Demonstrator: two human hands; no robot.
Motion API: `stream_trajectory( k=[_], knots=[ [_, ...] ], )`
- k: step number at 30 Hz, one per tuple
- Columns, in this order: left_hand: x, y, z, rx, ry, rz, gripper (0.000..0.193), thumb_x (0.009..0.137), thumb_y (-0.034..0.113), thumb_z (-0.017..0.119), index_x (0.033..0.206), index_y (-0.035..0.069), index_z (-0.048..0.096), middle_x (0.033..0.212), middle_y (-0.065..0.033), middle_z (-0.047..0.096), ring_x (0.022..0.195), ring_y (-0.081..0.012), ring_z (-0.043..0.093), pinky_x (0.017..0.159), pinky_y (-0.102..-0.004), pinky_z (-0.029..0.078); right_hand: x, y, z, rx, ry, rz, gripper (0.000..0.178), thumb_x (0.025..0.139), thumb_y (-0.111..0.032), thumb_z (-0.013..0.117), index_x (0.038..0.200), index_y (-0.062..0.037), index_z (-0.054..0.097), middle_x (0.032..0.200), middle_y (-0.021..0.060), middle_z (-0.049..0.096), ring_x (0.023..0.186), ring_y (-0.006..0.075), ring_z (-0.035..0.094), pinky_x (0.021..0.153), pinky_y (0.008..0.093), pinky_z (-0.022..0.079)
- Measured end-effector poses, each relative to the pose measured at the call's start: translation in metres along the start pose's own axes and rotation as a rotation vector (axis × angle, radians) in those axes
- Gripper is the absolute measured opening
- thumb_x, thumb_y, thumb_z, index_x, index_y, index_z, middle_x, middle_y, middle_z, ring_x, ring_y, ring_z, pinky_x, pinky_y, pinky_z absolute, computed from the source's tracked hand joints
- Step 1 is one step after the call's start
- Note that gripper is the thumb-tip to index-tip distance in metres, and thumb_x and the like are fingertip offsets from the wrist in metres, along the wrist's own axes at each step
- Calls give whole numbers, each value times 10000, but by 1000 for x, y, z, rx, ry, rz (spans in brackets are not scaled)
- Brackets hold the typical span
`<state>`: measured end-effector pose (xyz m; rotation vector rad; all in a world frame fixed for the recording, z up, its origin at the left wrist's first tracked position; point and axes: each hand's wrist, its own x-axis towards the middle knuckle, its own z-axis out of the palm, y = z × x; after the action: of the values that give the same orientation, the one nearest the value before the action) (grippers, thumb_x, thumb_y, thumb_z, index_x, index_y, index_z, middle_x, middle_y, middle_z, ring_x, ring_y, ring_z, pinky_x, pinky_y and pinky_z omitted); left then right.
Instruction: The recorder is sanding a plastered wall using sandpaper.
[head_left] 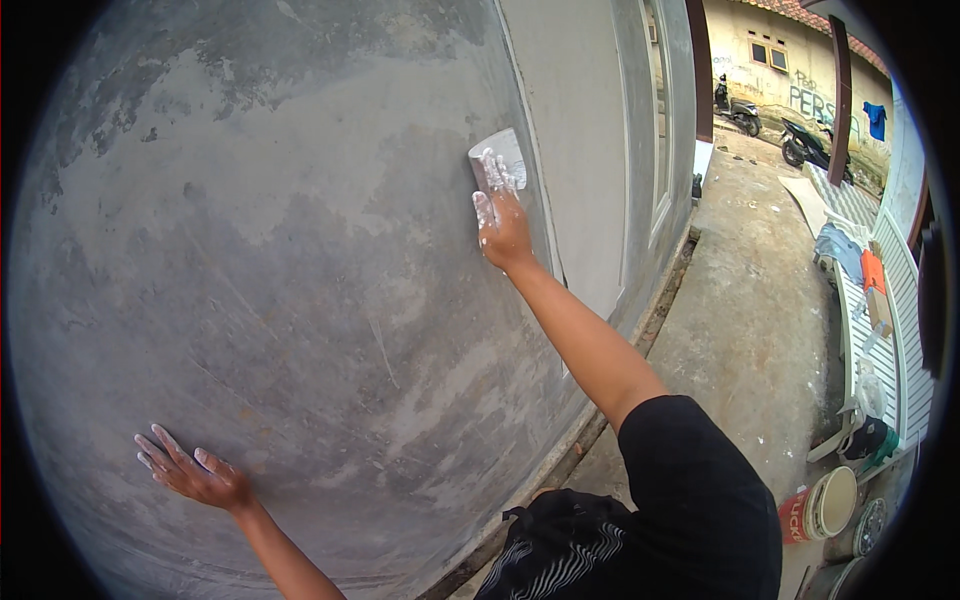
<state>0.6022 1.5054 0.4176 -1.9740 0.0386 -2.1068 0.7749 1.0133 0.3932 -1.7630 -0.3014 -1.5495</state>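
Note:
A grey plastered wall point(300, 300) with lighter smears and dark patches fills the left and middle of the view. My right hand point(503, 220), fingers coated in white paste, presses a thin, whitish putty spreader point(512, 155) to the wall, close to a vertical edge beside a paler strip point(570, 130). One side of the spreader curls, and my fingers cover its lower part. Lower left, my left hand point(200, 482) lies against the wall with fingers spread and whitened tips; nothing is in it.
A concrete walkway point(740, 300) runs along the wall's right side. Right of it stand a white slatted bench point(858, 345) with a blue cloth point(838, 250) and an orange item point(873, 270), and a red and white bucket point(820, 508). Motorcycles point(810, 145) are parked farther back.

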Motion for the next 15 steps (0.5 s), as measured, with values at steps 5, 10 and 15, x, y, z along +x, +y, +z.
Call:
stream_trajectory(
  k=[5,10,15],
  knots=[
    [-1,0,0,18,-2,0,510,1032,338,276,1443,123,489,1545,-132,391,1427,-337,354,1161,-519,231,-2,20,3,-115,-24,321,397,1008,-218,477,1322,17,541,1435,220,475,1363,396,394,1095,446,354],
    [-3,-2,-1,-1,-8,-9,511,1029,341,283,1440,121,492,1544,-132,392,1429,-338,350,1161,-519,230,12,30,-18,-203,-65,192,352,995,-183,480,1270,30,537,1301,258,537,1218,438,482,1011,465,391],
    [-1,0,1,-3,0,5,517,1028,345,278,1440,118,492,1545,-133,392,1427,-341,352,1162,-517,226,0,29,-3,-199,116,-169,326,991,-247,498,1112,31,616,1163,250,617,1128,445,542,974,489,425]
  ],
)
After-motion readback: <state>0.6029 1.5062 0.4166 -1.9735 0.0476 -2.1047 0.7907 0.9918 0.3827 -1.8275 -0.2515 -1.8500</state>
